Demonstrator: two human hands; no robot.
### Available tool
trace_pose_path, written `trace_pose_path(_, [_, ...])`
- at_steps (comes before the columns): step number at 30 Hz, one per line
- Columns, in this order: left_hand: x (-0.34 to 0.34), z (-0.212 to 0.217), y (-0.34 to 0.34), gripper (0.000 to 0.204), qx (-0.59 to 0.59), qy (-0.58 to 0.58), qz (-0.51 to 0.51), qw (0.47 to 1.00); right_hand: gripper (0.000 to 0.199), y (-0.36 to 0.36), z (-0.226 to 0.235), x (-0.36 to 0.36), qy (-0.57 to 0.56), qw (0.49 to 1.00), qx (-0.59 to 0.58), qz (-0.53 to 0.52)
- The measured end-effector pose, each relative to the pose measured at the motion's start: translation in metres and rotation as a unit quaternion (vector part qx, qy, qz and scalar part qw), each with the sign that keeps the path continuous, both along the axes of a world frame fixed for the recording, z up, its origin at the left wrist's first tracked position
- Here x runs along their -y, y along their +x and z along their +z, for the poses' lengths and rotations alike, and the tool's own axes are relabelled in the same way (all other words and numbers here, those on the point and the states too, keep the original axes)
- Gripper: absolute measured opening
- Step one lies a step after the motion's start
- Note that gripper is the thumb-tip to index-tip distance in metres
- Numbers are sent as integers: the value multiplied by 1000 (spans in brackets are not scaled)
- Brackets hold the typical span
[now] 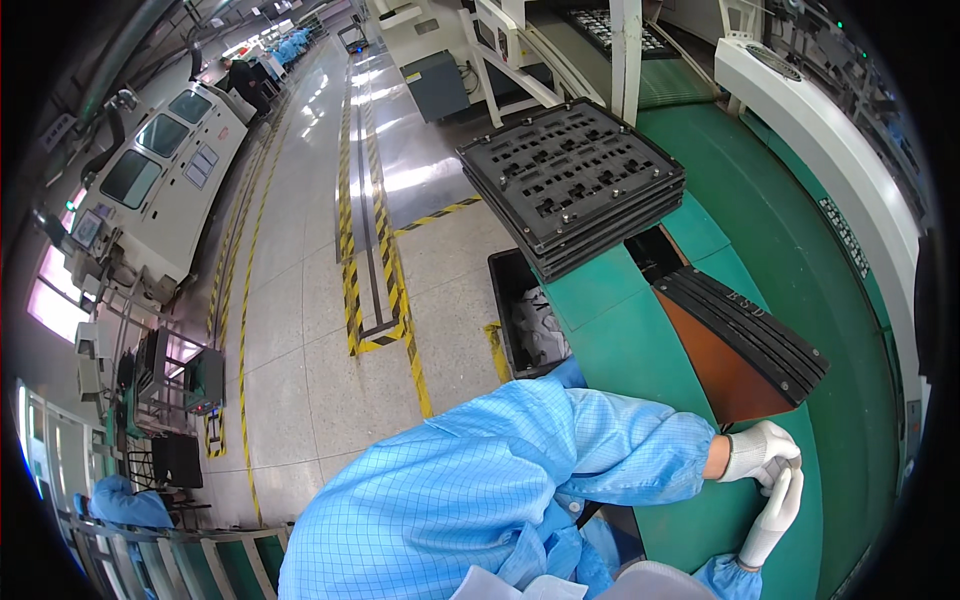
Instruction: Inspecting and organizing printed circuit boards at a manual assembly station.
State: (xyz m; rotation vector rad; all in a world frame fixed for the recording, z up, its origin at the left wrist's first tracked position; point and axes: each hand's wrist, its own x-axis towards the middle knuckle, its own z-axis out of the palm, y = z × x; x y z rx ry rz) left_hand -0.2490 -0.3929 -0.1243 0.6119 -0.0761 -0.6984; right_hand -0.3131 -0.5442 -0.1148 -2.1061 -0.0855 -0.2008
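Note:
My left hand (760, 452), in a white knit glove, is closed with its fingers curled. My right hand (776, 515), also gloved in white, comes up from the lower edge and meets it at the fingertips. The right fingers are pressed together against the left ones. Anything between them is too small or hidden to make out. Both hands are over the green work surface (690, 525), beside a slanted brown panel (712, 365) topped by a stack of black slotted bars (745, 330).
A stack of black fixture trays (580, 180) stands on the green top farther off. Beside it on the floor, a black bin (507, 305) holds white scraps. A white machine arm (830, 140) curves along the right. Yellow-black floor tape (352, 270) marks the aisle.

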Motion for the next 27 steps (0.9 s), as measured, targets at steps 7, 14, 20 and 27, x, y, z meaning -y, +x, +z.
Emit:
trace_pose_path(7, [-2, 3, -1, 23, 5, 9, 2, 1000, 28, 0, -1, -1, -5, 1000, 7, -2])
trace_pose_path(14, [-2, 1, 0, 22, 6, 6, -4, 1000, 27, 1, 1, -1, -2, 1000, -1, -8])
trace_pose_path(20, [1, -3, 2, 23, 7, 6, -4, 1000, 26, 1, 0, 3, 0, 1000, -17, 4])
trace_pose_path(27, [2, -3, 2, 23, 3, 10, -3, 1000, 26, 2, -6, 0, 1, 1000, 17, -11])
